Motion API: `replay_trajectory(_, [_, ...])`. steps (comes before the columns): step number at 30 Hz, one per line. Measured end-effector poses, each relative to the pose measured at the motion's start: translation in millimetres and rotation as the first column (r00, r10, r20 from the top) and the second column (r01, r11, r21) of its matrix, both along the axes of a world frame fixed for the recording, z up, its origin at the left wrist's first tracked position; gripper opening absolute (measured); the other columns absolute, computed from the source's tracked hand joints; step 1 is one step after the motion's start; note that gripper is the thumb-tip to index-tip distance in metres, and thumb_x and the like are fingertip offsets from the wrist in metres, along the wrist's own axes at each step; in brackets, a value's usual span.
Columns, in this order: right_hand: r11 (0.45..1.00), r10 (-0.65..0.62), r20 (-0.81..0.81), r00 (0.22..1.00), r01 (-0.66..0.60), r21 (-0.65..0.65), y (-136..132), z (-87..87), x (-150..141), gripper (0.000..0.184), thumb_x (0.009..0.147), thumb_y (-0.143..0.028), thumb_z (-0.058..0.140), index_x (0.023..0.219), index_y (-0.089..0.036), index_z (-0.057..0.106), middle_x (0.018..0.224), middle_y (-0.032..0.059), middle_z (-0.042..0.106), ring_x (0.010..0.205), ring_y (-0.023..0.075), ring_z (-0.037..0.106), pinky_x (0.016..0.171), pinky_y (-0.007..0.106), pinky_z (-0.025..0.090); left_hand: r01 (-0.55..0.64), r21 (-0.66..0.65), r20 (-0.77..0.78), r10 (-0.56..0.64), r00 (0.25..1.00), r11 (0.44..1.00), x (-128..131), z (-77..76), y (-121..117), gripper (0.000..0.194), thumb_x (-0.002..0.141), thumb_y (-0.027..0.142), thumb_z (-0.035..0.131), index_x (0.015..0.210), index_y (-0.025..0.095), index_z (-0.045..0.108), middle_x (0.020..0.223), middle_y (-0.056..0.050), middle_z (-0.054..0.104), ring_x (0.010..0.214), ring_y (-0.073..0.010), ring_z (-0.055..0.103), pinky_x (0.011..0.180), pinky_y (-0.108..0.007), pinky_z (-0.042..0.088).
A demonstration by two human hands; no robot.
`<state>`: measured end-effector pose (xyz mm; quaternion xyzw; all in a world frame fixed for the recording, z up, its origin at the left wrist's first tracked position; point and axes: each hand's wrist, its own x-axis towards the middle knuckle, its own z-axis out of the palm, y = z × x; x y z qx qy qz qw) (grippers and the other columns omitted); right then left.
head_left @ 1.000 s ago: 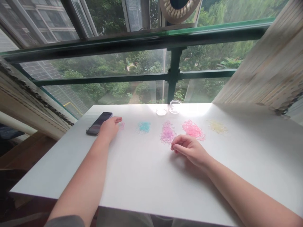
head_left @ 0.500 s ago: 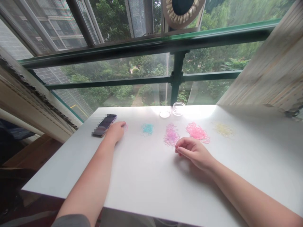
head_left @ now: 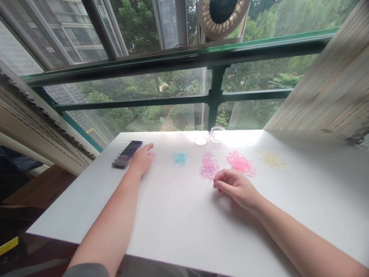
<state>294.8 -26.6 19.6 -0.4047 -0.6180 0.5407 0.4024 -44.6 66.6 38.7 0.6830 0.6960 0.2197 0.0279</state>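
My left hand [head_left: 142,158] reaches to the far left of the white table, its index finger stretched out. Right beside its fingertips lies a small pink cluster [head_left: 153,156], partly hidden by the hand. A dark phone [head_left: 128,154] rests just left of that hand. My right hand [head_left: 235,187] hovers near the table's middle with thumb and fingers pinched together; whatever they hold is too small to make out. In front of it are a purple pile [head_left: 209,165] and a bright pink pile [head_left: 239,161] of thin, looped pieces resembling small rubber bands.
A blue pile [head_left: 180,159] lies left of the purple one, a pale yellow pile [head_left: 272,159] at the right. Near the back edge of the white table [head_left: 173,215] stand a clear round container [head_left: 217,134] and a clear lid [head_left: 200,141]. A green railing [head_left: 173,59] runs behind.
My left index finger has lifted slightly away from the small pink cluster, showing more of it. My right hand stays pinched in nearly the same place. The camera view has shifted slightly.
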Motion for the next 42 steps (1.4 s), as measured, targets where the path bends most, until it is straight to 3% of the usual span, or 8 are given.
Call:
replay_trajectory(3, [0.99,-0.032,0.117,0.993,0.016,0.138,-0.1,-1.4,-0.2,0.005,0.079,-0.024,0.059,0.078,-0.02,0.061,0.072,0.0025,0.062,0.063,0.0138,0.055,0.058,0.027,0.045,0.029,0.178,0.129,-0.052,0.99,0.984,16.9,3.5,-6.2,0.038,0.081,0.024,0.047,0.116,0.015,0.058,0.116,-0.009,0.064,0.104,-0.0207,0.06,0.087,-0.03,0.048])
replay_trajectory(6, [0.927,-0.083,0.237,0.968,-0.012,0.376,-0.4,-1.2,-1.8,0.006,0.078,-0.02,0.058,0.079,-0.021,0.064,0.071,0.0028,0.06,0.063,0.0145,0.054,0.058,0.028,0.045,0.2,0.256,0.211,-0.256,0.943,0.946,54.3,4.5,-24.4,0.03,0.081,0.032,0.052,0.104,0.016,0.063,0.098,-0.007,0.07,0.083,-0.0176,0.065,0.068,-0.027,0.051])
replay_trajectory(8, [0.884,-0.115,0.257,0.959,-0.019,0.468,-0.6,-0.4,-3.2,0.007,0.078,-0.019,0.058,0.08,-0.021,0.065,0.071,0.0032,0.06,0.063,0.0145,0.055,0.059,0.029,0.046,0.411,0.246,0.212,-0.462,0.861,0.878,84.3,3.2,-41.6,0.024,0.08,0.033,0.056,0.095,0.017,0.065,0.089,-0.006,0.071,0.074,-0.0158,0.064,0.063,-0.026,0.049])
replay_trajectory(10, [0.877,-0.149,0.242,0.959,0.016,0.48,-0.5,0.1,-4.4,0.008,0.077,-0.02,0.06,0.084,-0.021,0.063,0.072,0.0028,0.062,0.064,0.0145,0.057,0.061,0.029,0.048,0.586,0.207,0.206,-0.62,0.757,0.784,110.4,0.9,-58.0,0.021,0.077,0.034,0.061,0.091,0.019,0.065,0.085,-0.005,0.071,0.072,-0.0156,0.064,0.059,-0.026,0.048])
replay_trajectory(13, [0.902,-0.162,0.186,0.969,0.069,0.426,-0.1,-0.1,-5.2,0.016,0.075,-0.021,0.063,0.089,-0.022,0.055,0.073,0.0018,0.063,0.064,0.0146,0.06,0.062,0.03,0.051,0.701,0.178,0.206,-0.723,0.66,0.691,133.3,-3.3,-72.1,0.018,0.076,0.03,0.063,0.092,0.021,0.065,0.086,-0.002,0.071,0.071,-0.0142,0.065,0.059,-0.025,0.048])
replay_trajectory(25, [0.937,-0.091,0.146,0.985,0.035,0.347,-1.5,-3.5,-7.6,0.021,0.075,-0.024,0.065,0.087,-0.021,0.048,0.072,0.0013,0.061,0.066,0.0146,0.061,0.061,0.029,0.052,0.752,0.288,0.187,-0.805,0.564,0.593,135.0,-4.5,-71.9,0.013,0.081,0.024,0.058,0.089,0.023,0.068,0.08,-0.002,0.073,0.066,-0.0126,0.066,0.06,-0.024,0.052])
replay_trajectory(34, [0.903,-0.108,0.208,0.972,0.009,0.429,-3.0,2.7,-5.5,0.025,0.073,-0.02,0.066,0.093,-0.02,0.052,0.076,0.0025,0.062,0.068,0.0147,0.059,0.066,0.03,0.051,0.719,0.324,0.175,-0.786,0.593,0.615,133.9,-3.0,-72.7,0.01,0.081,0.022,0.058,0.082,0.022,0.068,0.072,-0.001,0.071,0.063,-0.0116,0.063,0.057,-0.023,0.049])
replay_trajectory(42, [0.86,-0.149,0.238,0.96,0.007,0.511,-3.3,5.1,-5.1,0.002,0.079,-0.021,0.059,0.08,-0.02,0.06,0.071,0.0026,0.061,0.064,0.014,0.056,0.063,0.028,0.048,0.704,0.358,0.189,-0.786,0.588,0.613,131.5,-3.3,-72.5,0.007,0.079,0.021,0.059,0.078,0.02,0.066,0.069,-0.002,0.069,0.063,-0.0121,0.061,0.052,-0.023,0.043])
